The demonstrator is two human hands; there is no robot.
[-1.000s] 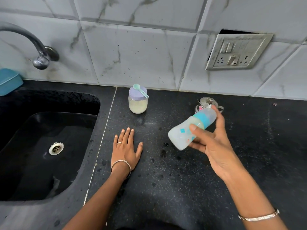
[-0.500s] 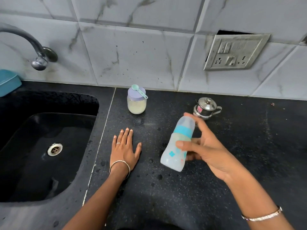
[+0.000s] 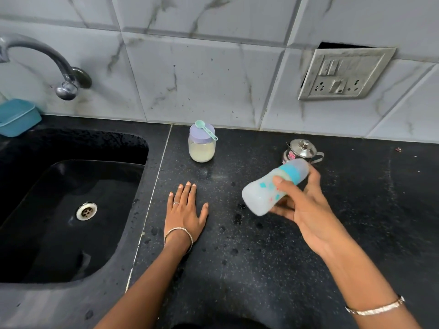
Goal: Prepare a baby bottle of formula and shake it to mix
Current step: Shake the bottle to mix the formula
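Bottle (image 3: 266, 193) is gripped in the right hand (image 3: 306, 207) and tilted above the counter (image 3: 261, 257), capped end up-right, thumb laid across its middle. Its teal and pink prints are too blurred to read. Left hand (image 3: 184, 210) is laid flat on the counter, fingers straight. Pink sticker on the steel pot (image 3: 300, 149) is unreadable, and the pot's front is hidden by the bottle. Blue box (image 3: 16, 117) is cut off at the left edge.

On counter (image 3: 261, 269): left hand (image 3: 184, 214) flat; sink (image 3: 71, 143) at its 9 o'clock, jar (image 3: 202, 151) at 12, scoop (image 3: 204, 131) on lid (image 3: 197, 139); bottle (image 3: 266, 193) at 3, pot (image 3: 300, 150) behind it.
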